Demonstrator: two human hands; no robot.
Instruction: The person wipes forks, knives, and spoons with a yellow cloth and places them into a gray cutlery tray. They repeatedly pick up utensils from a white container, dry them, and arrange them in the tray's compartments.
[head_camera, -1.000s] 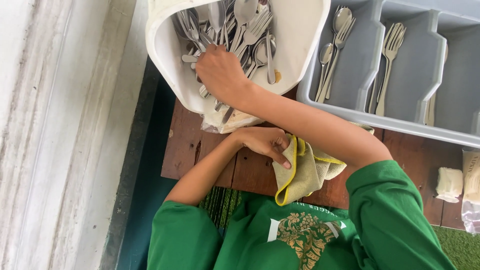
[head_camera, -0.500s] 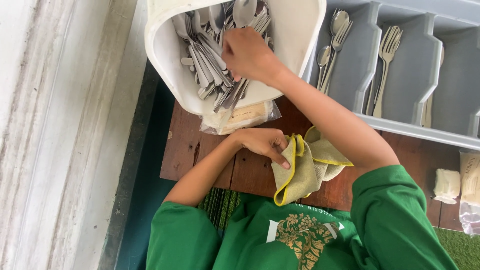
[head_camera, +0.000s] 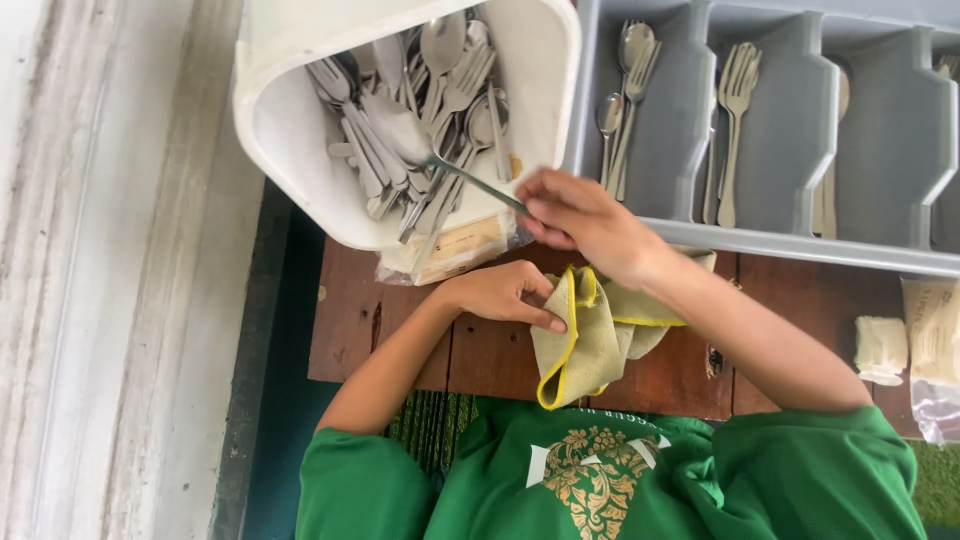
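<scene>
While right hand (head_camera: 585, 215) pinches one spoon (head_camera: 420, 145), left hand (head_camera: 505, 295) grips one cloth (head_camera: 580, 345).

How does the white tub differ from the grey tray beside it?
The white tub is one rounded bin with cutlery heaped in a jumble; the grey tray is split into compartments, each with only a few pieces laid lengthwise. The right hand draws a piece from the tub, not the tray. Both hold metal cutlery.

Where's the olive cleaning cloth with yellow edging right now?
In the head view, the olive cloth with yellow edging lies on the brown wooden table, pinned under the left hand, just below the right hand.
</scene>
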